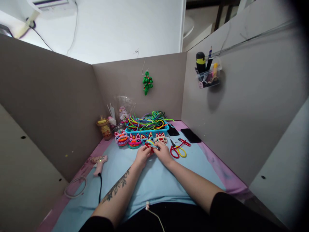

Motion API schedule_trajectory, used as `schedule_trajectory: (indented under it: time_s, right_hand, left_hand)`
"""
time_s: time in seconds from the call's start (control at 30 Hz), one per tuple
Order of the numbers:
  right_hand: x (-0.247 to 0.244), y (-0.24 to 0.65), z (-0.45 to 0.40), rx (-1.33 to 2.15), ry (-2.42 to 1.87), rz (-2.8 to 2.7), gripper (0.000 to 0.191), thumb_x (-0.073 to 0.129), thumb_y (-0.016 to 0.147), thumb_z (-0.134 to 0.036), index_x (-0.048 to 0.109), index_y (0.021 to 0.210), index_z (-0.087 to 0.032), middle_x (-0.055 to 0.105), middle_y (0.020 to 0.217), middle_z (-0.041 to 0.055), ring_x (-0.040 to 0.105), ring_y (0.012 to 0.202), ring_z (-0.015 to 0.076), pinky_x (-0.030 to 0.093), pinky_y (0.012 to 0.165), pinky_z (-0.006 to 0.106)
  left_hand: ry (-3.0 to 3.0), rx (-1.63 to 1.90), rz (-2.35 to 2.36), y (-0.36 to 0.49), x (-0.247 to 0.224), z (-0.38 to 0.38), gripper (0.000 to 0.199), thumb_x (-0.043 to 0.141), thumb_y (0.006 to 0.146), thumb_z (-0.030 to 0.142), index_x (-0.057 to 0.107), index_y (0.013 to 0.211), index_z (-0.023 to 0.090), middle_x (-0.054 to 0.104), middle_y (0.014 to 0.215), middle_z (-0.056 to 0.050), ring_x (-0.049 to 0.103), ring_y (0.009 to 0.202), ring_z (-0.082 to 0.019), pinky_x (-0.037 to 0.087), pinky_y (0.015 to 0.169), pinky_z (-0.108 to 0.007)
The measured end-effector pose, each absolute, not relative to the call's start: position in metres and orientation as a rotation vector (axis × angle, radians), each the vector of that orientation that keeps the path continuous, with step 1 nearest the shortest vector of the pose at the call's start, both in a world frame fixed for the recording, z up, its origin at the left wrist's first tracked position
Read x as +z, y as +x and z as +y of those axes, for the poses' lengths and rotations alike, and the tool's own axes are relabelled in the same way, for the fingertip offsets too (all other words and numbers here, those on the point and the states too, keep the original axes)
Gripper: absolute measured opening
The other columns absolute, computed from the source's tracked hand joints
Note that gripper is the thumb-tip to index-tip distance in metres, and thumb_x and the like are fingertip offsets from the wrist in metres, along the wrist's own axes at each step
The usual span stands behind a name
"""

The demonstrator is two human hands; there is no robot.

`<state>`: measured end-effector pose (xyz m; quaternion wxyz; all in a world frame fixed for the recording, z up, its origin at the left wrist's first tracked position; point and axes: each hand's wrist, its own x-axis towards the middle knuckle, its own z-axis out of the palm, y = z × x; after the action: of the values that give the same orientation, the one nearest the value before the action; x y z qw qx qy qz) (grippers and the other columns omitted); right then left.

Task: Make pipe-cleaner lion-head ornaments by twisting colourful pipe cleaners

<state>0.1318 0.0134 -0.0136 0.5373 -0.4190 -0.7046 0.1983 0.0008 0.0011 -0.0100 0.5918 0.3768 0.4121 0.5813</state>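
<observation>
Both my hands meet over the middle of the blue cloth, closed around a small pipe-cleaner piece point(150, 145) with red, light blue and yellow parts. My left hand point(143, 154) pinches its red side. Fingers of my right hand point(163, 153) close on the blue and yellow side, and they hide part of it. Just beyond stand several fuzzy animal-head figures: a purple and orange one point(121, 138), a pink one point(134, 141), a blue one point(145, 139) and a cream one point(161, 138). To the right of my right hand lie scissors point(178, 152) with red and yellow handles.
A blue basket point(137, 132) heaped with pipe cleaners point(147, 122) stands behind the figures. Black phones point(190, 135) lie at the right. A pink glue gun point(100, 165) with its cord rests at the left, below a lidded cup point(105, 129). Grey partitions point(116, 80) enclose the table.
</observation>
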Motion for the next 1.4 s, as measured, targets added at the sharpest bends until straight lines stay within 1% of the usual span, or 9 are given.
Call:
schedule_trajectory:
  time_s: [0.07, 0.23, 0.37, 0.53, 0.67, 0.83, 1.1, 1.3, 1.4]
  right_hand:
    - [-0.013, 0.132, 0.014, 0.499, -1.005, -1.657, 0.009, 0.051, 0.072, -0.019, 0.060, 0.073, -0.018, 0.056, 0.079, 0.0034, 0.054, 0.075, 0.0174, 0.043, 0.066, 0.027]
    - [-0.010, 0.133, 0.013, 0.515, -0.952, -1.641, 0.010, 0.055, 0.069, -0.020, 0.060, 0.078, -0.018, 0.057, 0.080, 0.0028, 0.053, 0.075, 0.0170, 0.043, 0.068, 0.028]
    - [-0.009, 0.134, 0.013, 0.504, -0.910, -1.640, 0.007, 0.054, 0.072, -0.020, 0.060, 0.074, -0.019, 0.058, 0.077, 0.0026, 0.053, 0.077, 0.0173, 0.043, 0.069, 0.028]
    - [-0.011, 0.135, 0.014, 0.468, -0.916, -1.643, 0.010, 0.051, 0.070, -0.014, 0.060, 0.072, -0.019, 0.057, 0.077, 0.0029, 0.053, 0.077, 0.0172, 0.043, 0.068, 0.028]
    - [-0.011, 0.137, 0.015, 0.440, -0.977, -1.711, 0.009, 0.052, 0.068, -0.013, 0.058, 0.070, -0.019, 0.055, 0.076, 0.0024, 0.053, 0.074, 0.0169, 0.042, 0.066, 0.028]
    - [-0.015, 0.139, 0.017, 0.381, -1.024, -1.768, 0.009, 0.053, 0.065, -0.011, 0.056, 0.067, -0.019, 0.055, 0.075, 0.0012, 0.053, 0.075, 0.0168, 0.041, 0.069, 0.028]
    - [-0.018, 0.139, 0.022, 0.374, -0.956, -1.724, 0.009, 0.055, 0.066, -0.011, 0.058, 0.066, -0.019, 0.057, 0.073, 0.0016, 0.054, 0.075, 0.0176, 0.042, 0.072, 0.030]
    - [-0.019, 0.136, 0.022, 0.314, -0.900, -1.698, 0.011, 0.055, 0.067, -0.010, 0.061, 0.070, -0.019, 0.059, 0.076, 0.0028, 0.055, 0.078, 0.0187, 0.043, 0.075, 0.032]
    - [-0.020, 0.135, 0.024, 0.281, -0.890, -1.702, 0.013, 0.055, 0.067, -0.009, 0.061, 0.073, -0.019, 0.060, 0.077, 0.0033, 0.056, 0.080, 0.0194, 0.043, 0.076, 0.033]
  left_hand:
    - [0.905, 1.344, 0.992, 0.001, -0.007, 0.000, 0.022, 0.072, 0.056, 0.022, 0.063, 0.074, 0.013, 0.064, 0.072, -0.004, 0.060, 0.068, -0.014, 0.046, 0.065, -0.025]
    - [0.967, 1.337, 1.054, 0.001, -0.004, -0.001, 0.020, 0.069, 0.057, 0.023, 0.063, 0.073, 0.014, 0.064, 0.071, -0.004, 0.060, 0.068, -0.014, 0.045, 0.062, -0.023]
    - [1.068, 1.344, 1.106, 0.001, -0.003, -0.002, 0.018, 0.066, 0.059, 0.026, 0.062, 0.073, 0.014, 0.064, 0.070, -0.003, 0.059, 0.067, -0.014, 0.044, 0.060, -0.023]
    - [1.236, 1.410, 1.123, 0.001, -0.007, 0.002, 0.014, 0.062, 0.062, 0.025, 0.060, 0.071, 0.015, 0.061, 0.063, 0.000, 0.054, 0.059, -0.011, 0.041, 0.058, -0.022]
    - [1.382, 1.448, 1.133, -0.001, -0.010, 0.004, 0.010, 0.059, 0.064, 0.024, 0.059, 0.070, 0.015, 0.058, 0.060, 0.002, 0.052, 0.058, -0.011, 0.040, 0.059, -0.023]
    - [1.484, 1.461, 1.153, -0.002, -0.013, 0.005, 0.013, 0.060, 0.065, 0.023, 0.063, 0.074, 0.015, 0.061, 0.066, 0.000, 0.053, 0.063, -0.012, 0.040, 0.063, -0.024]
    - [1.222, 1.405, 1.077, 0.001, -0.013, 0.005, 0.021, 0.067, 0.063, 0.029, 0.064, 0.077, 0.014, 0.060, 0.064, 0.000, 0.053, 0.059, -0.011, 0.042, 0.059, -0.023]
    - [0.995, 1.302, 0.991, 0.003, -0.008, -0.001, 0.030, 0.073, 0.058, 0.030, 0.067, 0.083, 0.014, 0.065, 0.078, -0.004, 0.059, 0.070, -0.014, 0.046, 0.065, -0.025]
    - [0.932, 1.315, 0.968, 0.002, -0.008, -0.001, 0.030, 0.076, 0.054, 0.029, 0.067, 0.078, 0.014, 0.065, 0.077, -0.005, 0.060, 0.072, -0.015, 0.047, 0.067, -0.026]
